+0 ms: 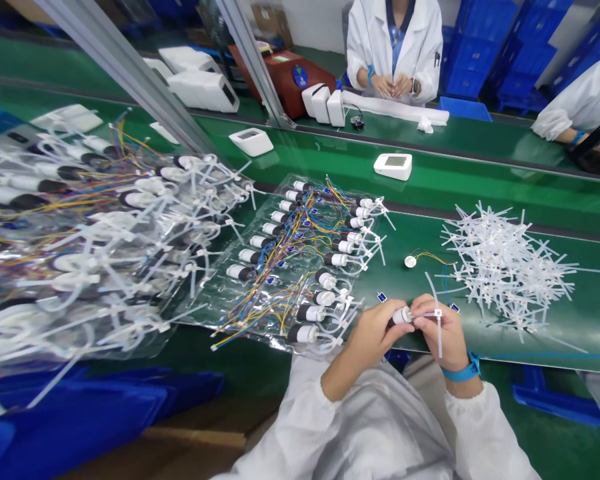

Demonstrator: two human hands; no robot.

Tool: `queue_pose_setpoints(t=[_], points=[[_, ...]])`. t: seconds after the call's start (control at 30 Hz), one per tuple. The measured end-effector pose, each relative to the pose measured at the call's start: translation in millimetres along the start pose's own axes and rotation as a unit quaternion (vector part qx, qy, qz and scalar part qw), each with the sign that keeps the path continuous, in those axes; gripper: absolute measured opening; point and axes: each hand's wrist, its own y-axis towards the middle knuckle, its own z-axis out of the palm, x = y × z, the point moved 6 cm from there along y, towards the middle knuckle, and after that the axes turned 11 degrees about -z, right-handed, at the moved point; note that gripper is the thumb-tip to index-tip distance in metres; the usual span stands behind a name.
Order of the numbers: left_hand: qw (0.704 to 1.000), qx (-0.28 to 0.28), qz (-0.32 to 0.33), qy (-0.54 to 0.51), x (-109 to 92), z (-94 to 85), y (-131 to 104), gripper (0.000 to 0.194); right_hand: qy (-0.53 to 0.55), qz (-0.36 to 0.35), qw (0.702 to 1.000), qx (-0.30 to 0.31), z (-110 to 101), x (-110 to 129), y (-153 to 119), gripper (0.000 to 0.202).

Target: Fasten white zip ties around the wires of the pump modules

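Over the near edge of the bench, my left hand (380, 327) is closed round a small black-and-white motor pump (401, 316). Beside it my right hand (443, 332) pinches a thin clear tube at the pump's end. That tube belongs to a white tube connector (438, 313) with several short tube arms sticking out. Fingers partly hide where tube and pump meet. To the left, several similar pumps (338, 259) with coloured wires and tubes lie in rows on a clear plastic sheet (215, 293). A pile of loose tube connectors (510, 267) lies to the right.
A round white part (410, 262) with thin wires lies beyond my hands. Further left are stacked layers of pumps (105, 247). White devices (393, 166) sit on the far green belt, behind a metal post (130, 73). A co-worker (395, 53) stands opposite; another's sleeve (575, 107) shows right.
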Motion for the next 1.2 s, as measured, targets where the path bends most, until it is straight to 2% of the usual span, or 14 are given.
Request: queue_pose_setpoints(t=[0.43, 0.67, 0.83, 1.0, 1.2], points=[[1.0, 0.008, -0.016, -0.018, 2.8, 0.3, -1.7, 0.06, 0.08, 0.066, 0.993, -0.047, 3.1, -3.8, -4.9, 0.027], [1.0, 0.01, -0.008, -0.014, -1.6, -1.7, -0.8, 0.065, 0.086, 0.056, 0.994, -0.048, 2.8, -2.8, -3.2, 0.028], [1.0, 0.018, 0.0, -0.018, -3.1, -1.1, -1.0, 0.074, 0.055, 0.037, 0.997, -0.027, 3.9, 2.8, -0.4, 0.026], [1.0, 0.016, 0.004, -0.018, -3.0, -0.7, -1.5, 0.075, 0.068, 0.031, 0.997, -0.027, 5.6, 7.1, -0.7, 0.028], [1.0, 0.025, 0.007, -0.014, -0.6, -0.7, -1.2, 0.066, 0.069, 0.032, 0.997, -0.012, 6.8, 8.5, -2.3, 0.026]])
